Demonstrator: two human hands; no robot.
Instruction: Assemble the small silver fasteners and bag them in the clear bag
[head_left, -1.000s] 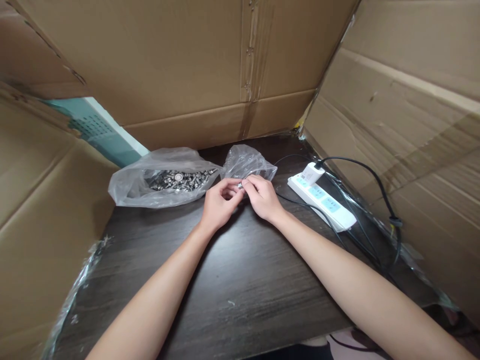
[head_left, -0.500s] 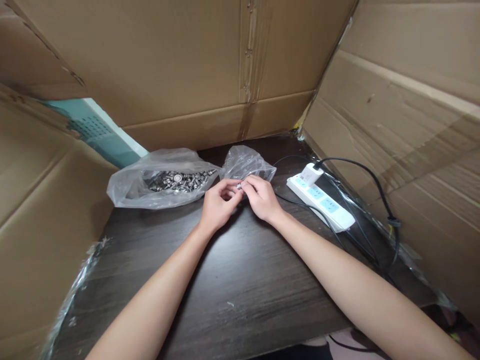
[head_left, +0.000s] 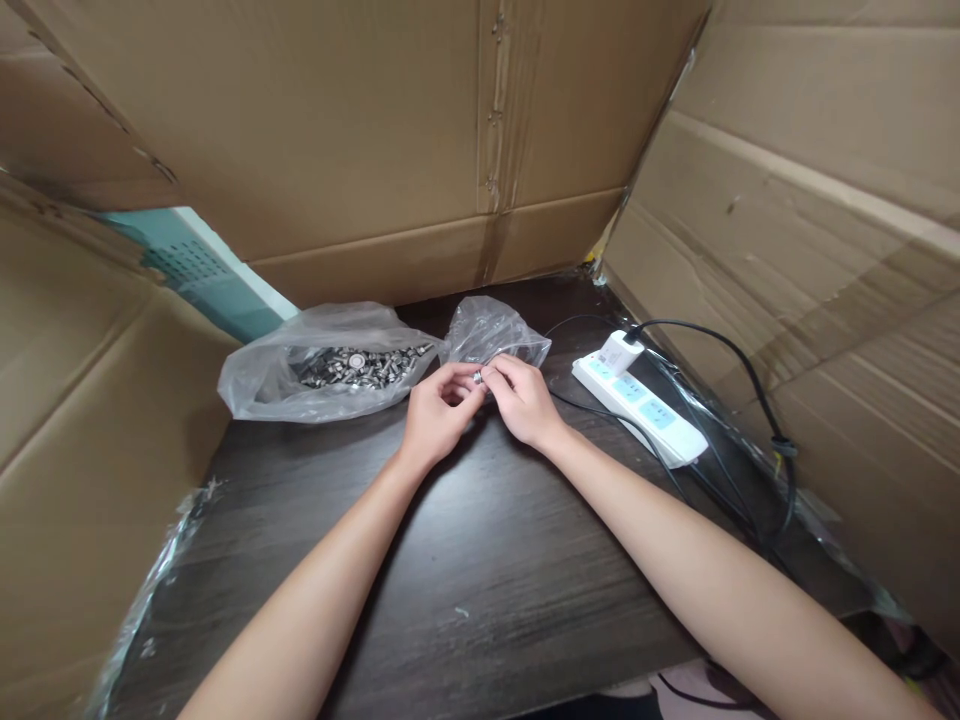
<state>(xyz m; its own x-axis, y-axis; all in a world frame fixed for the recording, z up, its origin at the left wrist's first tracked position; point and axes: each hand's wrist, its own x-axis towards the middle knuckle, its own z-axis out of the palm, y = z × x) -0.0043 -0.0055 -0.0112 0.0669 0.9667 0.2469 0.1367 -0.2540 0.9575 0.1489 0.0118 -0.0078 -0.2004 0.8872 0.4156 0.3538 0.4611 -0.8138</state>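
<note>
My left hand [head_left: 433, 415] and my right hand [head_left: 523, 400] meet at the middle of the dark wooden table [head_left: 480, 590]. Both pinch one small metal part [head_left: 477, 377] between their fingertips. Just behind the hands lies a small clear plastic bag [head_left: 491, 330]. To its left a larger clear bag [head_left: 315, 365] holds a heap of several small metal parts [head_left: 360, 365].
A white power strip [head_left: 637, 405] with a white charger [head_left: 616, 352] and black cables [head_left: 750, 430] lies at the right. Cardboard walls [head_left: 390, 130] close in the table at the back, left and right. A teal panel [head_left: 202, 275] shows through a gap at the left.
The hands stay together on the small part, with only slight finger movement. The view has shifted a little.
</note>
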